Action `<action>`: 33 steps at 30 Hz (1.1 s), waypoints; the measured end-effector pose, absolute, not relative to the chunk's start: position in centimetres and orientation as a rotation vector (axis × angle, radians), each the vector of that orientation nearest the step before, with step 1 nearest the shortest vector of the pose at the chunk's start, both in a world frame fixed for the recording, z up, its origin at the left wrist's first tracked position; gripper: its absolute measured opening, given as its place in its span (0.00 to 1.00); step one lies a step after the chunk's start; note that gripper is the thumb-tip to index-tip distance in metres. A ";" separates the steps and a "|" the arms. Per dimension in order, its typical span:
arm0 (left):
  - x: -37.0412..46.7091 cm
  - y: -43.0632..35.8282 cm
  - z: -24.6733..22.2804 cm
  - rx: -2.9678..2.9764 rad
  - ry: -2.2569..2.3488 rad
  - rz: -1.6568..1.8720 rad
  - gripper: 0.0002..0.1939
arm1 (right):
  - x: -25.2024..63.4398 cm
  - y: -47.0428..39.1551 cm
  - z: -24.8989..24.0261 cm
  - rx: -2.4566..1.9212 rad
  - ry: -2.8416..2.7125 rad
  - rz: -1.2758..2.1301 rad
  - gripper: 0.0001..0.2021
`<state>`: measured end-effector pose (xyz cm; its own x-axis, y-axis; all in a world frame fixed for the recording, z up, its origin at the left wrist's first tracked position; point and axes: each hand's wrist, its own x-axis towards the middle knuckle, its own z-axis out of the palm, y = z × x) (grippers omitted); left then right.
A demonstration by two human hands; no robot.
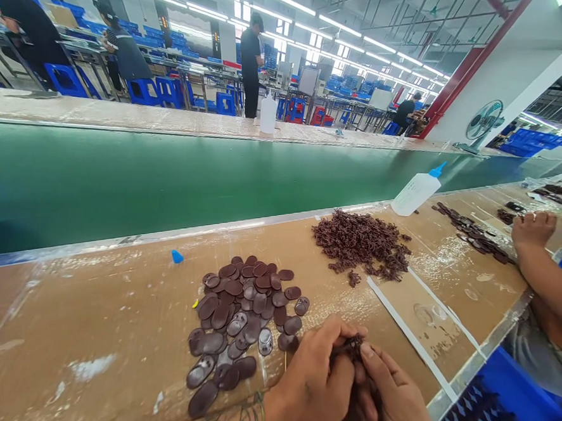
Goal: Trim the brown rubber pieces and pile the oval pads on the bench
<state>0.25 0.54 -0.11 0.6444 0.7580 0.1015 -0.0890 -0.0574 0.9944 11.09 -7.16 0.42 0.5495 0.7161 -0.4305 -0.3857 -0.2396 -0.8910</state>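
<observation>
Near the table's front edge, my left hand (pixel 314 377) and my right hand (pixel 391 381) are closed together around a small dark brown piece (pixel 352 347) with a knotted, branching shape. Fingers cover most of it, so its full form is hidden. Left of my hands lies a loose pile of flat oval brown pieces (pixel 253 330), some with shiny or marked faces. Beyond my right hand is a heap of small, tangled-looking dark brown pieces (pixel 363 240), similar to the one between my fingers.
A white bottle with a blue nozzle (pixel 416 194) leans behind the heap. A blue cap (pixel 177 257) lies at left. White strips (pixel 407 333) run across the cardboard tabletop. A green conveyor belt (pixel 164 173) passes behind. At right, a co-worker's hand (pixel 534 228) is beside more brown pieces.
</observation>
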 end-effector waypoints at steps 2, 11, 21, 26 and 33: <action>0.4 0.6 0.1 1.434 0.591 0.785 0.08 | 11.2 -7.3 0.4 -1.482 -0.316 1.051 0.24; 0.3 0.4 0.3 1.420 0.618 0.730 0.08 | 11.2 -7.2 -0.5 -1.342 -0.247 1.122 0.24; 0.4 0.3 -0.3 1.404 0.596 0.715 0.09 | 11.1 -7.2 -0.6 -1.326 -0.234 1.116 0.23; 0.4 0.3 -0.4 1.367 0.587 0.689 0.08 | 11.0 -7.2 -0.5 -1.319 -0.235 1.103 0.23; 0.3 0.4 -0.1 1.401 0.590 0.674 0.07 | 11.3 -7.2 -0.4 -1.301 -0.221 1.136 0.23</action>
<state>0.26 0.43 -0.13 0.6830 0.7301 0.0198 -0.0775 0.0455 0.9959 11.25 -7.24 -0.42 0.4834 0.7537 -0.4453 -0.5319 -0.1511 -0.8332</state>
